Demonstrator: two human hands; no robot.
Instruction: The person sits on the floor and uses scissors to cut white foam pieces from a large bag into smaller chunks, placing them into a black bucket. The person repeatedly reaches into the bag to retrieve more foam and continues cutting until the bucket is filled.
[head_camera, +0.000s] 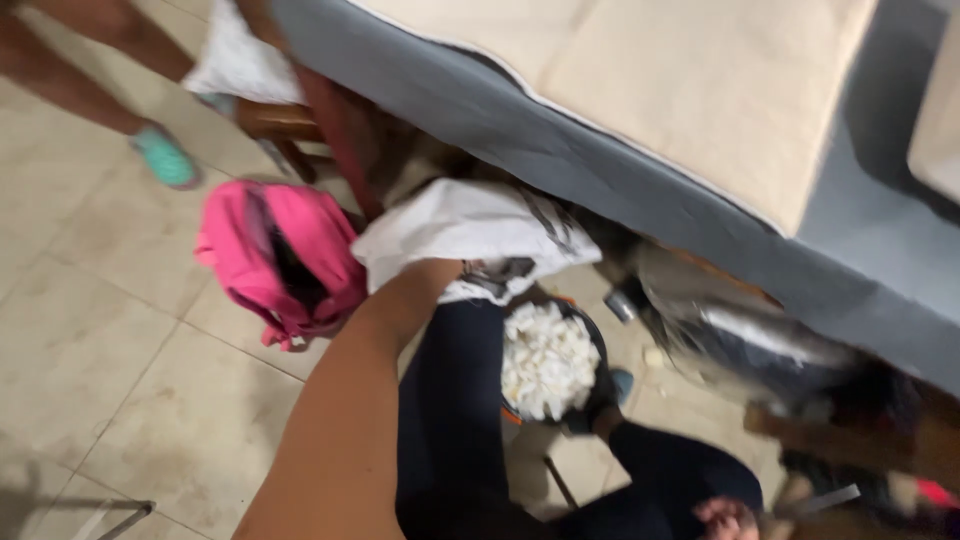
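My left arm stretches up from the bottom left to a white sack (470, 225) lying against the underside of the covered table. My left hand (432, 274) disappears at the sack's lower edge, so its fingers are hidden. Just below the sack, between my dark-trousered legs, a dark bowl (592, 335) holds white fluffy lumps (545, 362). My right hand (726, 518) is a blurred shape at the bottom edge, near my right knee. Its grip is not readable.
A pink backpack (280, 255) lies on the tiled floor left of the sack. Another person's leg and teal shoe (165, 157) are at the top left. A table with a grey cover (640, 190) and beige cloth (700, 90) fills the top right, with dark clutter beneath.
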